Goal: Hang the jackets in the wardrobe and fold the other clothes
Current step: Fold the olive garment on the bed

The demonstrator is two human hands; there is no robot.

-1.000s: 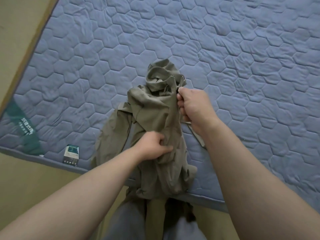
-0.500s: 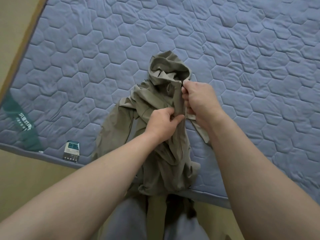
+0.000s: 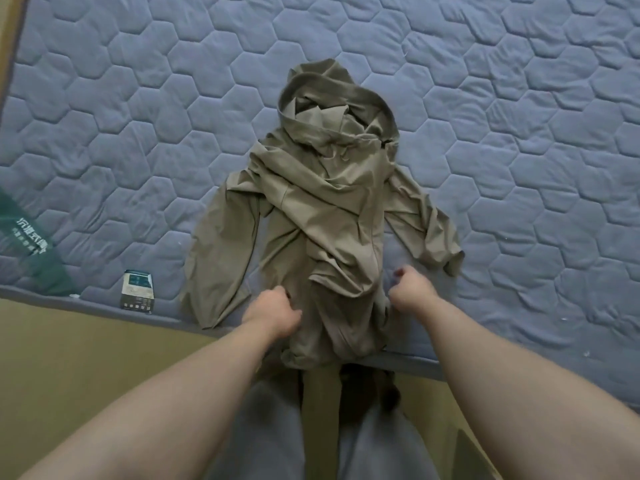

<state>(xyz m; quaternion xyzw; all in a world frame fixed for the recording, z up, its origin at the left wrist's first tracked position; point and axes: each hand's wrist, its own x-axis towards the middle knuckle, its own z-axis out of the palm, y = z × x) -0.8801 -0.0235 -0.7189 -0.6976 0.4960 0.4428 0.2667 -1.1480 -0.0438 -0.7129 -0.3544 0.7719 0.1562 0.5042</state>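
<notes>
Left hand (image 3: pixel 273 311), fingers curled, on crumpled olive jacket (image 3: pixel 325 216); right hand (image 3: pixel 410 289), hold unclear

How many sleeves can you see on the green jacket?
2. One sleeve lies left of the jacket body, near the left hand; the other spreads right, past the right hand. None seems hidden.

Jacket (image 3: pixel 322 216) crumpled on mattress (image 3: pixel 519 168), L hand (image 3: pixel 273 308) & R hand (image 3: pixel 410 289) at hem
</notes>
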